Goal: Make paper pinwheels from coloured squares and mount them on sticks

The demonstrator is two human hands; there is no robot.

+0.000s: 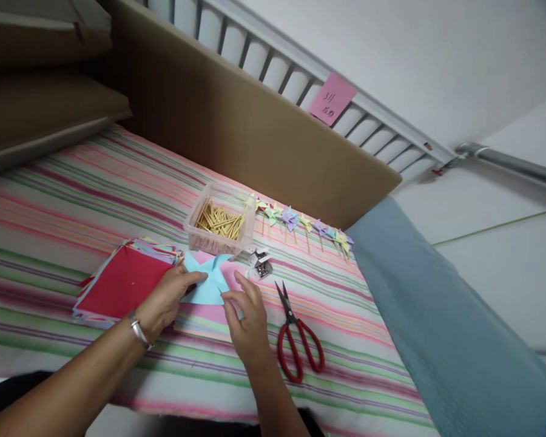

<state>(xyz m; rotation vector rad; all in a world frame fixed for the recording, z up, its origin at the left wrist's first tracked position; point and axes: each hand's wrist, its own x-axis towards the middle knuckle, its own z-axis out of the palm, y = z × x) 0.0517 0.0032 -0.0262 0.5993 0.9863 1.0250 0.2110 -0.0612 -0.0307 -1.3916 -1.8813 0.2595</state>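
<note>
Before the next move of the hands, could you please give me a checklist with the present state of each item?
1. Left hand holding the blue paper: ok, at its left side.
2. Right hand gripping firmly: cannot tell; its fingers are at the paper's right side.
3. All corners of the blue paper folded: cannot tell, the hands partly cover it.
4. Scissors closed: not ok, blades slightly apart on the striped cloth.
5. Sticks available: ok, many in the clear box.
</note>
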